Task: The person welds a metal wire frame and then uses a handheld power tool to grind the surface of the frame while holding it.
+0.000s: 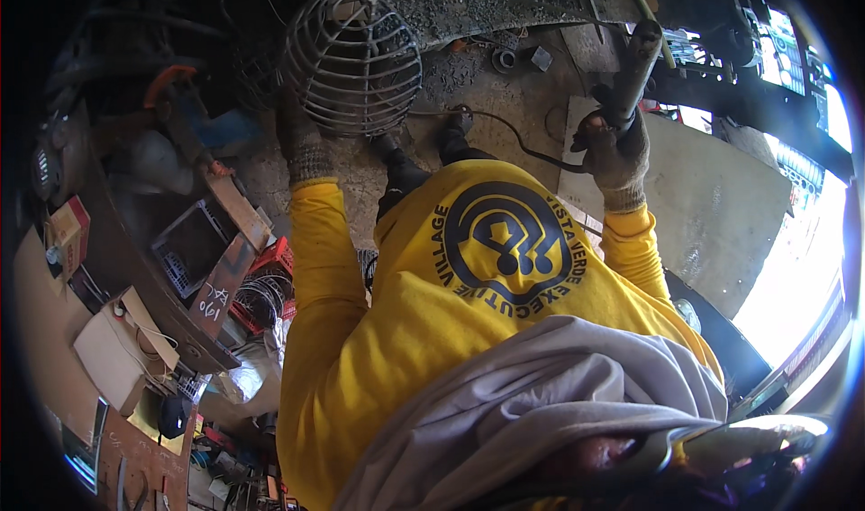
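A round cage of bent metal bars (359, 69) is at the upper left of the middle, by the edge of the workbench. My left hand (300, 141), in a worn knit glove, is at the cage's lower left side and grips it; its fingers are mostly lost in shadow. Off to the right, my gloved right hand (616, 155) is closed around a grey cylinder-shaped tool (638, 68) that points up and away. A dark cable (514, 132) runs from beside this hand toward the left. The tool's exact kind does not show.
Dark metal bits litter the workbench (487, 2) at the far side. Pale sheet material (721, 196) lies at right. To the left are a red crate (270, 281) with coiled wire, a dark plastic crate (192, 245) and a cardboard box (117, 349). My feet are on the floor below the bench.
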